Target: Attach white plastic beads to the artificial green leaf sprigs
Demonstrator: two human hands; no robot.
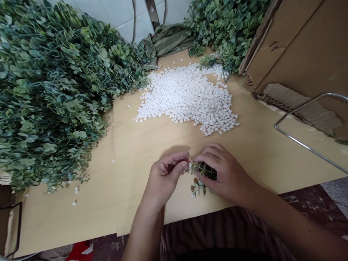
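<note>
An artificial leaf sprig (198,187) with small green leaves and a few white bits at its stem ends is held just above the table's near edge. My right hand (223,170) curls around its leaves, partly hiding them. From the other side, my left hand (167,175) pinches thumb and fingers at a stem tip of the same sprig. Whether a small white piece lies between those fingertips is too small to tell. Beyond both hands spreads a wide pile of small white bead-like pieces (186,95).
Artificial greenery (51,89) is heaped high on the left, with another heap (230,28) at the back right. A cardboard box (309,51) and a bent metal rod (307,146) border the right side. Dark green cloth (172,40) lies at the back. Stray white pieces (74,203) dot the table (88,215).
</note>
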